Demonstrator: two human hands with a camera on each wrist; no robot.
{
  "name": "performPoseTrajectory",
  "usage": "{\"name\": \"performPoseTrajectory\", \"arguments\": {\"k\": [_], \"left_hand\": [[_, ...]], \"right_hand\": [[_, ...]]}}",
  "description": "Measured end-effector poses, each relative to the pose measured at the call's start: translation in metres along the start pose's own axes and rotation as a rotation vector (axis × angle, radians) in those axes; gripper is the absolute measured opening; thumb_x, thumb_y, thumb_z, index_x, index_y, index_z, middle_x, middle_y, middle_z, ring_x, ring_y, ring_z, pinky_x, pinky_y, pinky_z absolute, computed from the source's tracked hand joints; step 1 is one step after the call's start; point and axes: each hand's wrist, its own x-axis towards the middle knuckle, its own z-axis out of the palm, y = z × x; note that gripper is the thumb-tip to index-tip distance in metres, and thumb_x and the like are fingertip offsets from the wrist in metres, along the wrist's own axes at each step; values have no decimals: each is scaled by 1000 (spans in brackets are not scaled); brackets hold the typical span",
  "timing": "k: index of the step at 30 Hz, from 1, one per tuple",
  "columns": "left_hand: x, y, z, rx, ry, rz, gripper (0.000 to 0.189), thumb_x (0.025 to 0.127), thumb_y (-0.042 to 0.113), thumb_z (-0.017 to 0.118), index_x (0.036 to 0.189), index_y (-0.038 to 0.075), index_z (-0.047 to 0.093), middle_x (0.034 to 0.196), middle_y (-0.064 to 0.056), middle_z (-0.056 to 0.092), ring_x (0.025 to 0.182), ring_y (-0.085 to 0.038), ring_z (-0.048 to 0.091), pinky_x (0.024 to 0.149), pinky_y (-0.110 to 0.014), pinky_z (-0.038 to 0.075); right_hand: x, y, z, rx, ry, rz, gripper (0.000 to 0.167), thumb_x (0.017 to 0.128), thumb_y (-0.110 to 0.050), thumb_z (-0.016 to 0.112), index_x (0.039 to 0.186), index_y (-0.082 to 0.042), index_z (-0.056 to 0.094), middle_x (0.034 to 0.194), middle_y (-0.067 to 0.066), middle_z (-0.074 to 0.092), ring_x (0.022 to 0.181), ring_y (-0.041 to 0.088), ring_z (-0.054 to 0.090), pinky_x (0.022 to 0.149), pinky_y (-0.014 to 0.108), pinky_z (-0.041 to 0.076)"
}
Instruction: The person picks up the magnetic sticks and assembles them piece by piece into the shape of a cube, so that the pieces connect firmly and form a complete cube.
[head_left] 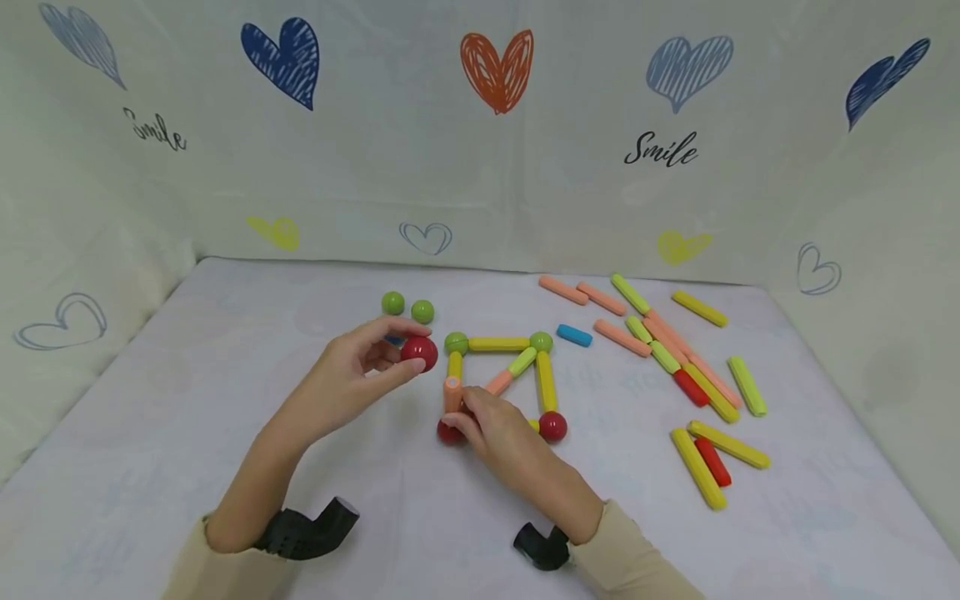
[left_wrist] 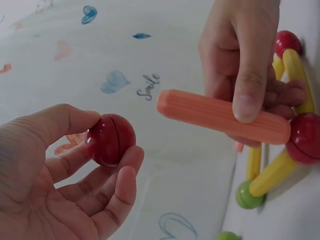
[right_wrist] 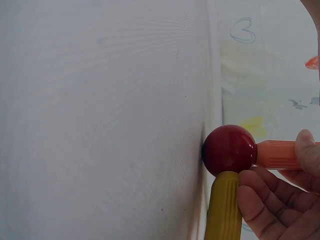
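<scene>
Between thumb and fingers my left hand [head_left: 356,375] pinches a red ball [head_left: 419,354], held up beside the frame's left side. My right hand [head_left: 510,437] grips an orange stick [left_wrist: 225,116] that stands upright on the red corner ball [right_wrist: 229,150] at the near left. The flat frame is made of yellow sticks [head_left: 498,343], with green balls [head_left: 541,342] at its far corners and red balls [head_left: 553,427] at the near ones. A diagonal of light green and orange sticks [head_left: 522,362] runs inside it, partly hidden by my right hand.
Two loose green balls [head_left: 393,302] lie behind my left hand. A short blue stick [head_left: 574,336] lies right of the frame. Several orange, yellow, green and red sticks [head_left: 697,308] are scattered over the table's right side. A white cloth [head_left: 570,208] with hearts hangs behind.
</scene>
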Motion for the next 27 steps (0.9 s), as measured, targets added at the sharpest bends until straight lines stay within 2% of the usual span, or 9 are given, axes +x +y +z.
{"name": "performPoseTrajectory", "arguments": {"k": [7, 15, 21, 27], "left_hand": [[-6, 15, 8, -60, -50, 51, 35, 86, 14, 66, 119, 11, 56, 108, -2, 63, 84, -15, 61, 73, -24, 52], [-4, 11, 21, -18, -66, 77, 33, 87, 17, 66, 117, 9, 57, 106, -4, 64, 85, -11, 60, 75, -23, 51], [-3, 9, 22, -46, -73, 47, 33, 86, 19, 67, 116, 10, 57, 103, -5, 65, 80, -12, 61, 71, -25, 51], [-2, 8, 21, -104, -108, 7, 33, 86, 17, 67, 117, 9, 56, 101, -9, 64, 77, -15, 61, 66, -25, 49]], "right_hand": [[1, 0, 0, 29, -4, 11, 16, 90, -25, 60, 96, -11, 56, 77, -4, 52, 71, 7, 51, 68, 13, 48], [2, -2, 0, 38, -22, 35, 14, 90, -25, 60, 94, -13, 56, 78, -4, 52, 73, 7, 52, 69, 12, 47], [2, -2, 0, 6, -8, 15, 16, 89, -25, 61, 95, -12, 56, 77, -4, 52, 72, 7, 51, 68, 12, 47], [2, -1, 0, 6, -4, -7, 15, 90, -24, 61, 96, -12, 55, 78, -4, 52, 72, 6, 52, 69, 12, 47]]}}
